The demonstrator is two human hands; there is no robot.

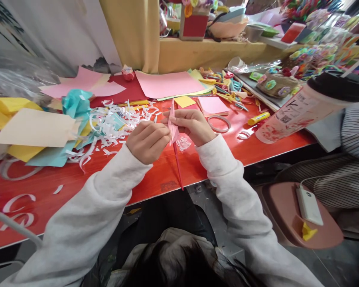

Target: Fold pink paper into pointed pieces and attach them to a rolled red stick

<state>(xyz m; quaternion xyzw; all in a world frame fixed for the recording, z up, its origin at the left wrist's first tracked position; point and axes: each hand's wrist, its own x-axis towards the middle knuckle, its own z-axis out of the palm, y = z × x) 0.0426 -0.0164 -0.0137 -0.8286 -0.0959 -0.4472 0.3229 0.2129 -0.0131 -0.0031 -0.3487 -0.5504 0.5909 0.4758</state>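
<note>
Above the red table, a narrow piece of folded pink paper (174, 132) stands upright between my two hands. My left hand (148, 140) is closed, its fingertips pinching the paper's left side. From the right, my right hand (196, 124) grips the same paper between thumb and fingers. Below the paper a thin dark-pink stick (178, 169) slants toward the table's front edge; whether it touches the paper I cannot tell. Curled white paper strips (110, 123) lie just left of my hands. A small pink sheet (213, 105) and a yellow one (184, 101) lie beyond my right hand.
A large cup with a black lid (302, 107) leans at the right, near a yellow tube (259, 118) and a tape roll (219, 123). Crumpled coloured paper (76, 105) piles up at left. A white power bank (309, 205) rests on a stool beside another person's striped clothing (326, 171).
</note>
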